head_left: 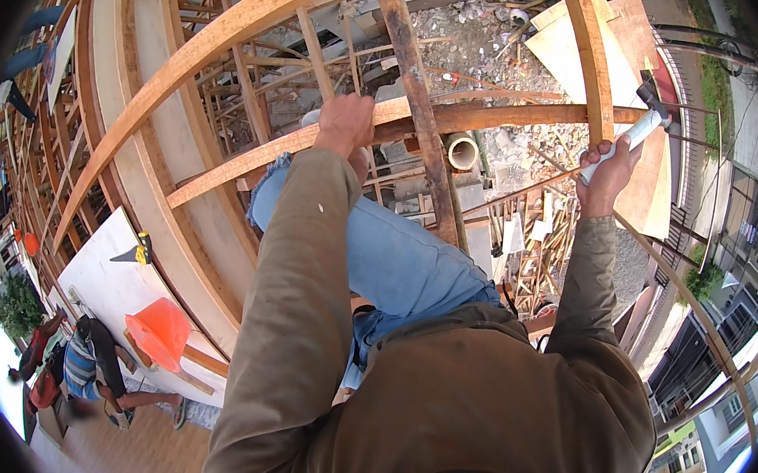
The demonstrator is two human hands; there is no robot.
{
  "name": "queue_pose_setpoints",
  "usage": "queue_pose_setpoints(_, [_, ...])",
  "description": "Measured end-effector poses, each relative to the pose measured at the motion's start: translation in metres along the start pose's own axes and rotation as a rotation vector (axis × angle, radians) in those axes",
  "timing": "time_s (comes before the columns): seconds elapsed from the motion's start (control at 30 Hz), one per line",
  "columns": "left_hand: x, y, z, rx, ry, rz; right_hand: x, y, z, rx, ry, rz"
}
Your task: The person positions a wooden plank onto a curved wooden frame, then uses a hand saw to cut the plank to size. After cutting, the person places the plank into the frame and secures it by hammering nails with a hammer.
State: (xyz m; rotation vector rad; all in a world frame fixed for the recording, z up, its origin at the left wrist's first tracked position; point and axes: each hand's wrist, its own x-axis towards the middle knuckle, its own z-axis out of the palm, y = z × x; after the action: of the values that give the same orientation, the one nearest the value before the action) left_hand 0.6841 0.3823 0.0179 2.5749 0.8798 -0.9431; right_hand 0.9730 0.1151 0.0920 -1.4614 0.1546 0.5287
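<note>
My left hand [345, 125] is closed around a long wooden beam [265, 153] that runs across in front of me. In my right hand [610, 176] is a hammer [643, 129] with a pale handle and a dark metal head, held at the right. The fist sits against the foot of an upright timber [586, 52], where it meets the crossing beam. Between my arms, my bent leg in blue jeans [422, 263] reaches up to the timber frame. A darker, stained post [421, 114] crosses the beam just right of my left hand.
Far below lie rubble [503, 54], scrap wood [539, 260] and plywood sheets [634, 56]. At left stand a curved timber [206, 50], a white board [92, 270] with a yellow-and-black-handled tool [136, 249], and an orange object [157, 332]. Several people [84, 364] are at lower left.
</note>
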Motion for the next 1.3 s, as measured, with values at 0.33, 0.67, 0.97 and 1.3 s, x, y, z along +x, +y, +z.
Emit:
queue_pose_setpoints(0.33, [0.002, 0.004, -0.006, 0.015, -0.010, 0.000, -0.066, 0.063, 0.041, -0.076, -0.220, 0.397])
queue_pose_setpoints(0.67, [0.009, -0.002, 0.003, -0.012, -0.008, -0.006, 0.014, -0.019, -0.005, 0.017, 0.075, -0.107])
queue_pose_setpoints(0.97, [-0.001, 0.004, 0.007, -0.036, 0.079, 0.019, -0.079, 0.055, 0.042, -0.316, -0.371, 0.417])
queue_pose_setpoints(1.3, [0.006, -0.005, 0.010, -0.026, 0.011, 0.011, -0.012, -0.022, 0.013, -0.189, -0.145, 0.016])
